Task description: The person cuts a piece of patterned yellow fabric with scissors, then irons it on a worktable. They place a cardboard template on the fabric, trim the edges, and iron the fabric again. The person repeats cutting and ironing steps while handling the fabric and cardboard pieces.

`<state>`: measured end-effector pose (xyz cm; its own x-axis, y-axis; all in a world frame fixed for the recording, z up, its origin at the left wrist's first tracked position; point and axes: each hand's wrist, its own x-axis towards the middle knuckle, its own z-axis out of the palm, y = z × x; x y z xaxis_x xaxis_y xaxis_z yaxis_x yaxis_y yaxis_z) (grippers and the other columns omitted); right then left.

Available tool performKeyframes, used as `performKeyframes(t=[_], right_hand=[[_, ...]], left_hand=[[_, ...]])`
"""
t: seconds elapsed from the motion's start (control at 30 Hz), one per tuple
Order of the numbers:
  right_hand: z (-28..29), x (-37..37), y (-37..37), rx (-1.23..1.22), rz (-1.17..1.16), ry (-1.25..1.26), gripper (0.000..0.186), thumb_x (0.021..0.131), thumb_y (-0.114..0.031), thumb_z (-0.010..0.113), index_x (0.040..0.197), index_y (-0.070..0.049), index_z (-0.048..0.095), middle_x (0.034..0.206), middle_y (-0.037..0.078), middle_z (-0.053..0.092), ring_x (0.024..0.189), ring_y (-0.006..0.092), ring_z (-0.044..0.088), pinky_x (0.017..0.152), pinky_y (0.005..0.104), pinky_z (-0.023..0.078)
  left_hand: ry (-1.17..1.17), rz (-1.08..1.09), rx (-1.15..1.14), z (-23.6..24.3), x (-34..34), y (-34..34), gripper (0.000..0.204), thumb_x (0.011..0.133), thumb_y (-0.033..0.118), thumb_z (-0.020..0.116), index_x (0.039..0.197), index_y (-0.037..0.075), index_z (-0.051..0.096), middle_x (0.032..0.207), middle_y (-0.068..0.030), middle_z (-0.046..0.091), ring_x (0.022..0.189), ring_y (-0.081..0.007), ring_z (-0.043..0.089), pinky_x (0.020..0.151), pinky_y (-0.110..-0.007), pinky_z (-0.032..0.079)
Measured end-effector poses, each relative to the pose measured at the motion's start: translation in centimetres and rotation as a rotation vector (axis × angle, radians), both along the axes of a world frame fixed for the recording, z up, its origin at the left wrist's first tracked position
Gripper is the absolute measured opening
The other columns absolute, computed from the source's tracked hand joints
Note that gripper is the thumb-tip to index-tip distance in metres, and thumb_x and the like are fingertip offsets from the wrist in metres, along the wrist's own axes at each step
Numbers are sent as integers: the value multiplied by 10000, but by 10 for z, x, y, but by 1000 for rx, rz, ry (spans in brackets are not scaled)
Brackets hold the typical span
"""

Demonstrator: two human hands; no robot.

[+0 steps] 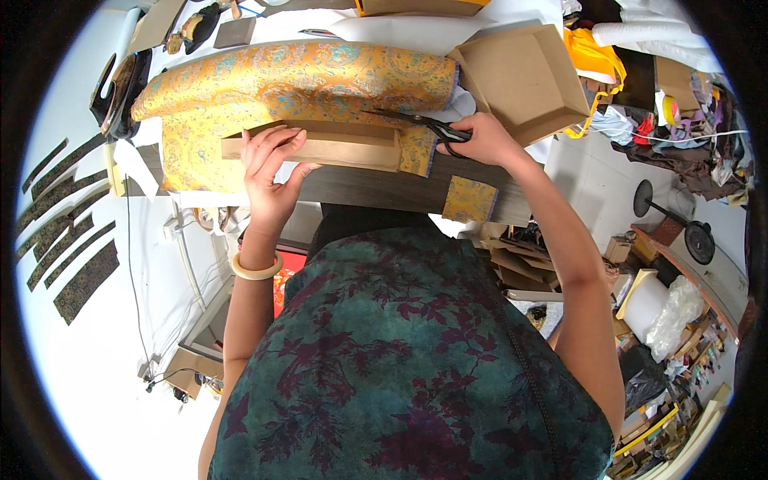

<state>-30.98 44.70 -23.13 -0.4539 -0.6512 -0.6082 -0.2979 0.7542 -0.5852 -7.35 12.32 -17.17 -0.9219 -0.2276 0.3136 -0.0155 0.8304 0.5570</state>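
Observation:
My right hand (486, 139) grips a pair of black scissors (436, 126) by the handles. Their blades point left over a yellow-gold brocade fabric (304, 76) with blue and reddish patterns. A shallow brown cardboard box (352, 152) sits on the near part of this cloth, its long side toward me. At the box's left end my left hand (272, 164) holds its near wall, fingers over the rim and thumb low on the outside. Behind the box the cloth is bunched into a long roll. Whether the blades touch the cloth, I cannot tell.
A larger open cardboard box (524, 84) stands at the back right. A small brocade piece (470, 199) lies at the dark table's (352, 192) near edge. Dark patterned strips (60, 208) hang at the left. Cardboard pieces (520, 264) are stacked below the table's right side.

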Motion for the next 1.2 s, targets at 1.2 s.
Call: performKeyframes(t=[1.2], right_hand=[[-82,1,-49,-260,-83,-226,451,856,-528,847,1011,-105,838,618,56,597,619,114,501,608,353,416]], left_hand=[[-29,6,-1,6,-3,2,509,668,125,919,1159,158,785,1188,2,730,1192,-253,651,1212,-572,299]])
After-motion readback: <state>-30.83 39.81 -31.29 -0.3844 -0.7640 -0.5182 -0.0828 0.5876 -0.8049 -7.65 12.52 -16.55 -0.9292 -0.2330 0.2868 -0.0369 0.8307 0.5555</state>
